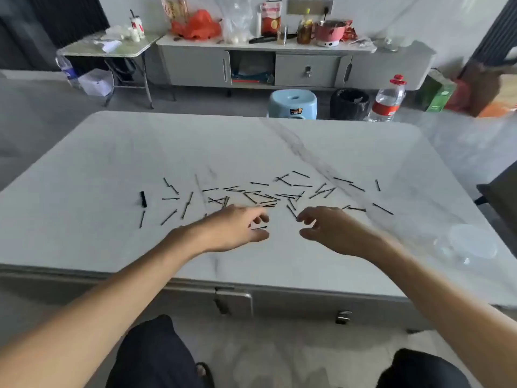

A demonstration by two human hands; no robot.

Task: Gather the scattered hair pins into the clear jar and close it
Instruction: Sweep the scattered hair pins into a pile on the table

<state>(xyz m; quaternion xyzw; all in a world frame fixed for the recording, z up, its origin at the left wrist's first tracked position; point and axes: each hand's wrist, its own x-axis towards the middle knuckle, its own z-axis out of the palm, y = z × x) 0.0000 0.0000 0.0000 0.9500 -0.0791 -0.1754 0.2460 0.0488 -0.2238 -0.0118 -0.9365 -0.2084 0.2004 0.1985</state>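
Observation:
Several thin black hair pins (261, 195) lie scattered across the middle of the white marble table (112, 152). A short thicker black clip (143, 199) lies apart at the left. The clear jar (472, 242) sits near the table's right edge, faint and blurred, with a clear lid-like piece (444, 246) beside it. My left hand (237, 229) hovers at the near edge of the pins, fingers curled and apart, one pin (259, 227) lying between thumb and fingers. My right hand (331, 229) is close beside it, fingers curled and apart, holding nothing.
Beyond the table stand a blue plastic stool (293, 103), a black bin (349, 103) and a large water bottle (387, 100). A grey cabinet (279, 65) with clutter runs along the wall. A dark chair edge (498, 189) shows at right.

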